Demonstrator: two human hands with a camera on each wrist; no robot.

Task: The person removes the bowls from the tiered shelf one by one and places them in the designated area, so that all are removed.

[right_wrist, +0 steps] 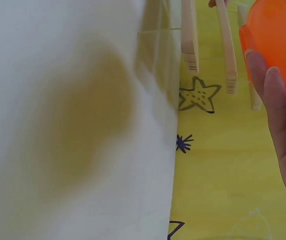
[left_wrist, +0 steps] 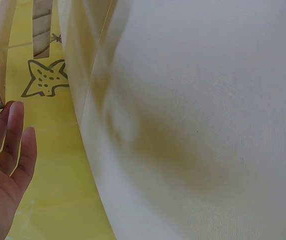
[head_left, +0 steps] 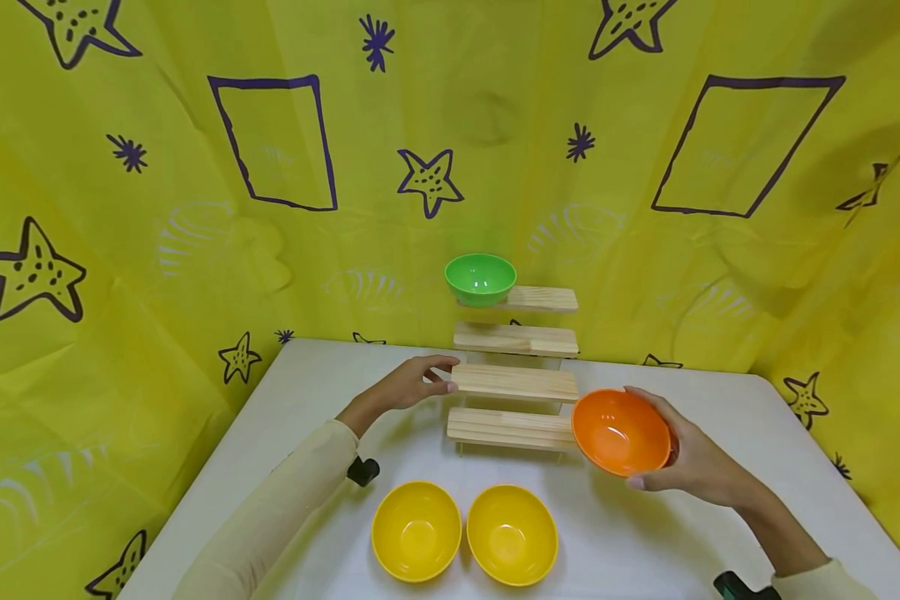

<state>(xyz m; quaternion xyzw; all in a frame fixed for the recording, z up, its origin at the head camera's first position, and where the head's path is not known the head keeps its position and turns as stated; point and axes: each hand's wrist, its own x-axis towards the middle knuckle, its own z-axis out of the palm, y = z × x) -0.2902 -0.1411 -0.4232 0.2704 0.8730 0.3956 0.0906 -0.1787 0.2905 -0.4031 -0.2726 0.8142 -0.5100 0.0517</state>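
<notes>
My right hand [head_left: 693,454] grips an orange bowl [head_left: 621,433] by its right side, thumb low and fingers behind. The bowl is held up beside the right end of the lowest plank, tilted so its inside faces the head camera. A stepped wooden rack [head_left: 513,383] of several planks stands in the middle. At the left end of its second plank from the bottom, my left hand [head_left: 412,382] pinches the wood between thumb and fingers. The left wrist view shows the fingertips [left_wrist: 15,107] against that plank end. A green bowl [head_left: 481,282] sits on the top plank's left part.
Two yellow bowls [head_left: 417,533] stand side by side on the white table [head_left: 307,392], in front of the rack. A yellow curtain [head_left: 495,100] with drawn starfish hangs behind the table and along its sides.
</notes>
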